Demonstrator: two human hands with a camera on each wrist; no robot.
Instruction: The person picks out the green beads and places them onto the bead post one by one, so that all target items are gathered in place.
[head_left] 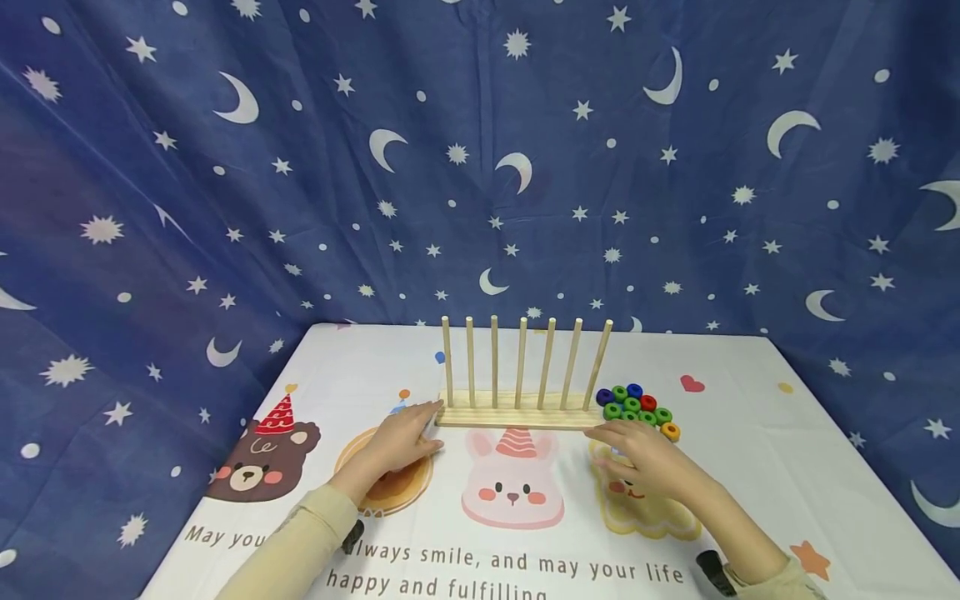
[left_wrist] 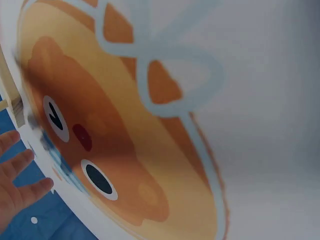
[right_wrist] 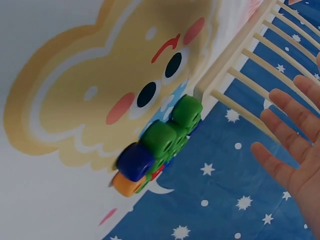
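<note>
A wooden rack (head_left: 517, 418) with several upright pegs stands at the middle of the table, its pegs bare. My left hand (head_left: 401, 437) is at the rack's left end, fingers extended; whether the fingertips touch the wood I cannot tell. In the left wrist view the fingers of that hand (left_wrist: 17, 175) look spread and hold nothing. At the rack's right end hovers my right hand (head_left: 645, 457), in front of a cluster of beads (head_left: 632, 403) in green, blue, red and orange. The right wrist view shows this hand (right_wrist: 300, 145) with straight fingers and an unfilled palm.
A white tablecloth (head_left: 420, 367) printed with cartoon animals and lettering covers the table. Behind it and at the sides hangs a dark blue curtain (head_left: 420, 208) with moons and stars. The beads sit close beside the rack's right end.
</note>
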